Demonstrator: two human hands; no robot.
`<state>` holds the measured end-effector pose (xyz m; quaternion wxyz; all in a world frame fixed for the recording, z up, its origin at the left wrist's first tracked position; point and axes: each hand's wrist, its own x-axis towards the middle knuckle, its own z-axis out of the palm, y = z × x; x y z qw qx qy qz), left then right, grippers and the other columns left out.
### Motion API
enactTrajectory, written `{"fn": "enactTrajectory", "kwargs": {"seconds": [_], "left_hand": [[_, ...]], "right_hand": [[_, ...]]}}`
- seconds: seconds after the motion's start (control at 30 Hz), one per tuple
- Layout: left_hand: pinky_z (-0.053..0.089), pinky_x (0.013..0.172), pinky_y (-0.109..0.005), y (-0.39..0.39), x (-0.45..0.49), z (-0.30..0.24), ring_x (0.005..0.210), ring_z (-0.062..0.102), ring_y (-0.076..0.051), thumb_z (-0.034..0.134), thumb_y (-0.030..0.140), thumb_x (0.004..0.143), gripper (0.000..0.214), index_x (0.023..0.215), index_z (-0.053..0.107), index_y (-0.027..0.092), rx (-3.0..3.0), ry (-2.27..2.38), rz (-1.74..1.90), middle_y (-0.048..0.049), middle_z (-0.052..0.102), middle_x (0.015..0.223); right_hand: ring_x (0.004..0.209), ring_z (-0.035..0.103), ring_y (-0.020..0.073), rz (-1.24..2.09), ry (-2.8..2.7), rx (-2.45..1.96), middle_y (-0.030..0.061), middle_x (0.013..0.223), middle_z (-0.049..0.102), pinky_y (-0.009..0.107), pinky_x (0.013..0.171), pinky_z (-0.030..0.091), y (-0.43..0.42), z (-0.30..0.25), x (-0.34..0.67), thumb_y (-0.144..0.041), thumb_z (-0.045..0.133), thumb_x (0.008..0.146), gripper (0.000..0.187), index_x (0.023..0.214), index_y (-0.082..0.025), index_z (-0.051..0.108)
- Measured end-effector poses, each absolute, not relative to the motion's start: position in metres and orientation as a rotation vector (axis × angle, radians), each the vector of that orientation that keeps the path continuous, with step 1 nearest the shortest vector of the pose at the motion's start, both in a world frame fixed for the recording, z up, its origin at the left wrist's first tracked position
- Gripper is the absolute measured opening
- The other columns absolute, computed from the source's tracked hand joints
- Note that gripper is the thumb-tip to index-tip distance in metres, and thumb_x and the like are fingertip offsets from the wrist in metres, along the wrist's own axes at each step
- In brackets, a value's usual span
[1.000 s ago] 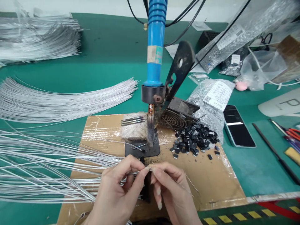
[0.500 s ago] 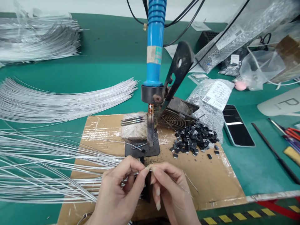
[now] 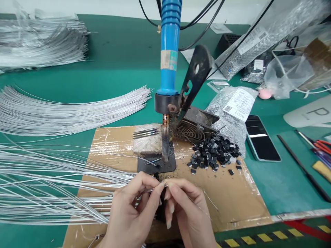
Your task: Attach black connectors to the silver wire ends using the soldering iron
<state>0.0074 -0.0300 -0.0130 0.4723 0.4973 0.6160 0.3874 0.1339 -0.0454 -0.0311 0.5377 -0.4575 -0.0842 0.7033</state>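
Observation:
My left hand (image 3: 137,206) is closed in a pinch on a thin silvery wire (image 3: 150,190), low over the cardboard. Fingertip to fingertip with it, my right hand (image 3: 190,206) pinches the end of the same wire; what sits exactly between the tips is too small to make out. A thin strand trails out to the right of my right hand. Just beyond my hands, a blue-handled soldering iron (image 3: 169,65) hangs tip down in a black bracket over a dark plate (image 3: 169,167). A wire with a black end piece (image 3: 157,166) lies on that plate.
Many loose wires (image 3: 51,179) spread in from the left, with a neat bundle (image 3: 72,112) behind them. Small black parts (image 3: 216,151) are heaped right of the iron on the cardboard sheet (image 3: 232,203). A phone (image 3: 262,137) and a dark rod (image 3: 302,168) lie further right.
The fingers of my right hand have shifted slightly left and curled a little. Both hands keep their pinch at nearly the same spot.

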Motion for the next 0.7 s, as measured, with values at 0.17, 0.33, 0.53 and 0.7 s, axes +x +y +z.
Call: {"fn": "enactTrajectory", "kwargs": {"seconds": [0.17,0.33,0.53,0.7], "left_hand": [[0.034,0.052,-0.023,-0.028,0.0056,-0.0107,0.055,0.051,-0.01,0.07,0.03,0.093,0.018,0.077,0.071,0.023,1.152,1.502,0.948,0.0051,0.064,0.065],[0.036,0.053,-0.023,-0.0293,0.0044,-0.0117,0.058,0.056,-0.01,0.071,0.029,0.092,0.016,0.078,0.072,0.023,1.155,1.519,0.956,0.0043,0.067,0.067],[0.04,0.052,-0.022,-0.0298,0.0018,-0.0147,0.058,0.06,-0.011,0.073,0.026,0.091,0.013,0.078,0.075,0.023,1.274,1.523,0.978,0.003,0.071,0.068],[0.044,0.053,-0.021,-0.0297,0.0,-0.0164,0.06,0.063,-0.011,0.072,0.023,0.092,0.014,0.079,0.077,0.025,1.349,1.507,0.991,0.0039,0.071,0.067]], "right_hand": [[0.047,0.065,0.0085,1.639,-0.339,-1.123,-0.0009,0.07,0.07,0.019,0.048,0.055,-0.0445,-0.0327,0.1407,-0.047,0.089,0.083,0.029,0.091,-0.02,0.088],[0.047,0.066,0.0085,1.607,-0.435,-1.161,-0.0015,0.067,0.069,0.019,0.05,0.055,-0.0459,-0.0368,0.1428,-0.041,0.088,0.086,0.02,0.088,-0.021,0.087],[0.047,0.064,0.0092,1.622,-0.385,-1.157,-0.0014,0.066,0.069,0.021,0.048,0.054,-0.046,-0.0341,0.1421,-0.041,0.09,0.083,0.021,0.086,-0.021,0.087],[0.046,0.063,0.0094,1.644,-0.345,-1.153,-0.0017,0.064,0.068,0.021,0.047,0.054,-0.0462,-0.0345,0.1437,-0.042,0.091,0.082,0.024,0.089,-0.02,0.087]]}}
